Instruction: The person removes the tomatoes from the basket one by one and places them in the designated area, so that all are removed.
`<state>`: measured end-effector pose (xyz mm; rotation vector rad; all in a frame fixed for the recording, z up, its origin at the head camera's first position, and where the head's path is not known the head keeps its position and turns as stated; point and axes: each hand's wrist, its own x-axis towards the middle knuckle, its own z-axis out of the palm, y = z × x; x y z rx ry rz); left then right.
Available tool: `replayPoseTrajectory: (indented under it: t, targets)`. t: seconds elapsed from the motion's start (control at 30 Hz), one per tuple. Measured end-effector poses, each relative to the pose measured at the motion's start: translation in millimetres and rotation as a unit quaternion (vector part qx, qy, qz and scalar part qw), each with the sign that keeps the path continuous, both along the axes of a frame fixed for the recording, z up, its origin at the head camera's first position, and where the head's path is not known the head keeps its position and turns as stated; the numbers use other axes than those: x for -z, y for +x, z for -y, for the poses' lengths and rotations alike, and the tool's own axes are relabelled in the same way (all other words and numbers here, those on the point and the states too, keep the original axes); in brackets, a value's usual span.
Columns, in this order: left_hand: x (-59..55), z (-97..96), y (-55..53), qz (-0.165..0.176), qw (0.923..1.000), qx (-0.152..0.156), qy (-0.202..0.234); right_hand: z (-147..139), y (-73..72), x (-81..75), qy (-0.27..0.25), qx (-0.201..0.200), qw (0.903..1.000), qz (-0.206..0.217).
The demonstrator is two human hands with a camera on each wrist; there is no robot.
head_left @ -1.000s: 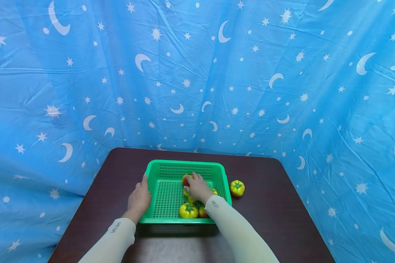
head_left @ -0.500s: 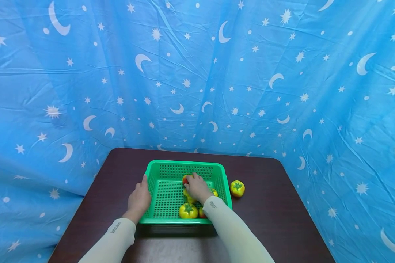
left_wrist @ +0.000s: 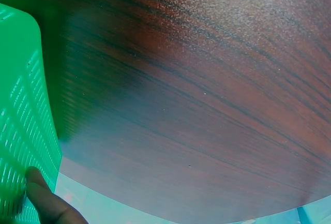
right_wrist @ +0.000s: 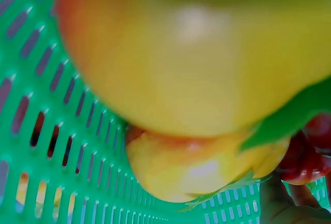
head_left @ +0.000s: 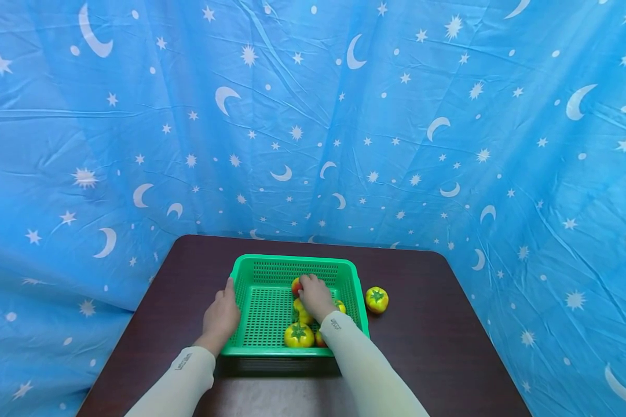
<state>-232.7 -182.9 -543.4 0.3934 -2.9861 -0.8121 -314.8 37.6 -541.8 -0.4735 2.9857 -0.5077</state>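
Although the left hand (head_left: pixel 221 317) holds the green, rectangular, perforated plastic basket (head_left: pixel 260 351) at its nine-o'clock side, the right hand (head_left: pixel 317 299) is nearer the red, rounded, smooth-skinned fruit (head_left: pixel 296 286). Fruit: inside the basket, ten o'clock from the right hand's middle, grasped in its fingers; long axis not readable. Basket: long axis nine to three o'clock. Yellow, ribbed, green-crowned fruit (head_left: pixel 377 300): outside, at three o'clock, on the dark brown, wood-grained table (head_left: pixel 422 359).
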Motion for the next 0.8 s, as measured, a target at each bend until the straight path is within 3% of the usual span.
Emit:
replayPoseTrajectory:
  t: [0.4, 0.8]
  targets:
    - [0.6, 0.4, -4.3, -0.007, 1.0000, 0.005, 0.000, 1.8, -6.1, -2.7, -0.067, 0.051, 0.9960, 0.029]
    - [4.4, 3.8, -5.6, 0.007, 1.0000, 0.003, 0.000, 5.6, -5.6, -4.7, -0.070, 0.073, 0.9929, 0.063]
